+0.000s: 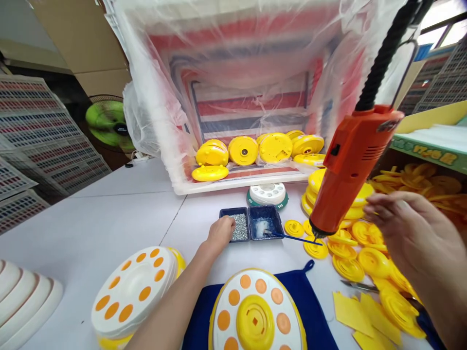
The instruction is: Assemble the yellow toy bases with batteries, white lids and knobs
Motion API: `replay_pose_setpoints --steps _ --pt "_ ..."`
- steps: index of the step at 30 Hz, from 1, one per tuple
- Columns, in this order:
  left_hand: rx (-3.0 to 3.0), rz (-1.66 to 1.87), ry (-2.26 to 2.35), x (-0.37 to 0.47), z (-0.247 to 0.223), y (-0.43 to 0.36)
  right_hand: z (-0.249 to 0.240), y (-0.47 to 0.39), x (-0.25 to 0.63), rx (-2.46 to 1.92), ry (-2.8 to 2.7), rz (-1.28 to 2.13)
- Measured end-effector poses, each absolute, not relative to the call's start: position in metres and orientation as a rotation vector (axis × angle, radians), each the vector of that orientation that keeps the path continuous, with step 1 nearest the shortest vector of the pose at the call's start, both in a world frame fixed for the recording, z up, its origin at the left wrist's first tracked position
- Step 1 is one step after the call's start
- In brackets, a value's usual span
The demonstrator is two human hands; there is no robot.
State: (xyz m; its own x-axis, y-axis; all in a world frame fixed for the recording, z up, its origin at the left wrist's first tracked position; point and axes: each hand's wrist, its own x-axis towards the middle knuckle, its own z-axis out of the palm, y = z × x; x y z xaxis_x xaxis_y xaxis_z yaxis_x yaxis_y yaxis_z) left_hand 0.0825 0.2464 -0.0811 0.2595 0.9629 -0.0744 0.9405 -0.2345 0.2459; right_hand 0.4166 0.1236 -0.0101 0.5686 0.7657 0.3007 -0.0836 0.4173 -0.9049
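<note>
My left hand [221, 230] reaches to a small dark tray of metal screws [240, 226], its fingers closed at the tray's left side; what they hold is hidden. My right hand [412, 228] is raised at the right, fingers bent, beside the hanging orange electric screwdriver [346, 170]. Its thumb and fingers look pressed together, the contents unclear. Below, a white and yellow disc with orange dots [245, 281] and a yellow centre piece [255, 322] lies on a blue cloth [314, 304]. Next to the screws, a second dark tray [265, 212] holds white grease and a blue-handled brush [301, 239].
A plastic-lined crate [233, 182] with yellow discs stands behind. Loose yellow parts [374, 262] and yellow sheets [352, 311] lie at right. Another dotted disc [133, 282] and stacked white pieces [25, 296] are at left. A green fan [105, 124] stands farther back.
</note>
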Motion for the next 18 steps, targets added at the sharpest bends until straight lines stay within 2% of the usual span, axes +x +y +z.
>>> replay_pose_setpoints --steps 4,10,12,16,18 --pt "2.155 0.368 1.802 0.083 -0.082 0.246 0.010 0.162 0.380 -0.828 -0.933 1.005" --pt "1.795 0.715 1.695 0.071 -0.070 0.223 0.006 0.150 0.355 -0.373 -1.340 1.500" --pt "1.697 0.817 1.618 0.063 -0.060 0.201 0.008 0.140 0.352 -0.361 -1.316 1.499" --pt "1.574 1.009 1.522 0.043 -0.042 0.139 0.016 0.123 0.357 -0.454 -1.369 1.208" --pt "1.552 1.054 1.492 0.036 -0.037 0.107 0.024 0.113 0.362 -0.464 -1.419 1.183"
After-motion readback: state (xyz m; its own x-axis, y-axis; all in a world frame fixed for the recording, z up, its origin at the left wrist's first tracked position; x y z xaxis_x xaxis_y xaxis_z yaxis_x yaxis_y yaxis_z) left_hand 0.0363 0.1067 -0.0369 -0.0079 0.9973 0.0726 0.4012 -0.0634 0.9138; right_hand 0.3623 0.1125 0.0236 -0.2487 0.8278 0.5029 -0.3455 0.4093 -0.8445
